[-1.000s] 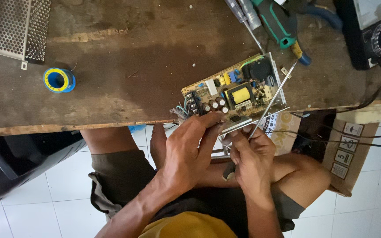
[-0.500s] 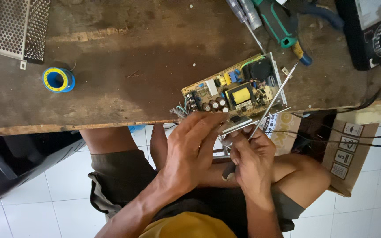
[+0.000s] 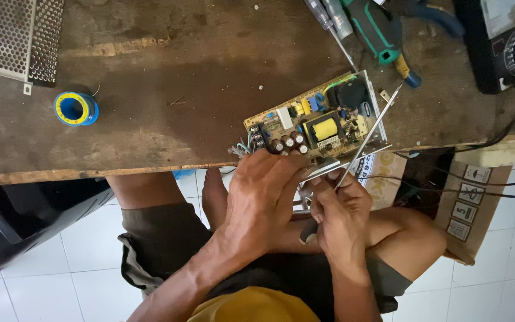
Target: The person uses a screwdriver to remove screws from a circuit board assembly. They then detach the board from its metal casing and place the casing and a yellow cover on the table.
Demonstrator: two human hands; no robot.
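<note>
The person's left hand [image 3: 263, 197] lies over the near corner of a circuit board [image 3: 317, 122], so that corner is hidden. Its fingers are curled down on the board's edge and hold it. The board sits at the near edge of the wooden tabletop [image 3: 180, 89] and sticks out past it a little. Its long side runs from about 8 o'clock to 2 o'clock.

The right hand [image 3: 341, 214] is just beside the left one, at its 3 o'clock side. Its fingers are pinched tight around a thin metal rod [image 3: 368, 134]. The rod's lower end is lost inside the fingers. The rod lies across the board's right end and points up toward 1 o'clock.

At 9 o'clock, well apart from the board, lies a blue and yellow roll of tape [image 3: 75, 108]. A metal sheet full of holes [image 3: 19, 39] is cut off at the top left corner. A green tool [image 3: 382, 33] and a black meter [image 3: 508, 42] are cut off at the top.
</note>
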